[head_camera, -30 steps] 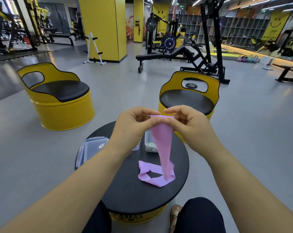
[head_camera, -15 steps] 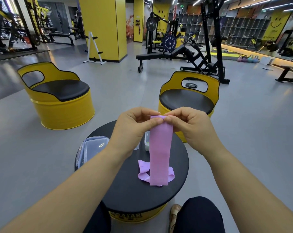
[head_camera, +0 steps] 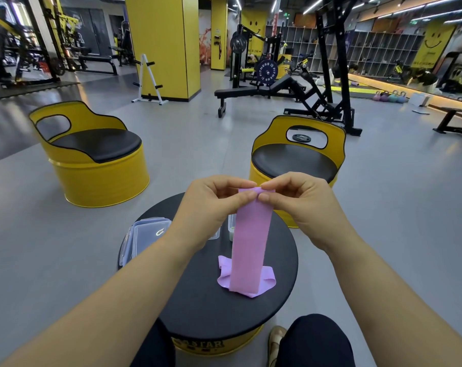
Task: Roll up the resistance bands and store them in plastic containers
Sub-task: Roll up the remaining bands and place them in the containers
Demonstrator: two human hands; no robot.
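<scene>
L hand [head_camera: 211,205] & R hand [head_camera: 301,205] both pinch top of pink band [head_camera: 249,245], hanging over counter [head_camera: 198,308] centre; containers [head_camera: 145,237] at left edge.

Two purple bands [head_camera: 251,234], two hands [head_camera: 206,205], one round table [head_camera: 198,300], two barrel seats [head_camera: 97,176], clear containers [head_camera: 145,239] (number partly hidden)

Right in front of you stands a round black table [head_camera: 206,313]. Just past it you face a yellow barrel chair [head_camera: 296,160], with a second barrel chair [head_camera: 97,165] off to your left. Farther back you see a yellow pillar [head_camera: 163,43], a white rack [head_camera: 148,80] beside it, a weight bench [head_camera: 251,92], and kettlebells [head_camera: 390,97] at far right.
</scene>
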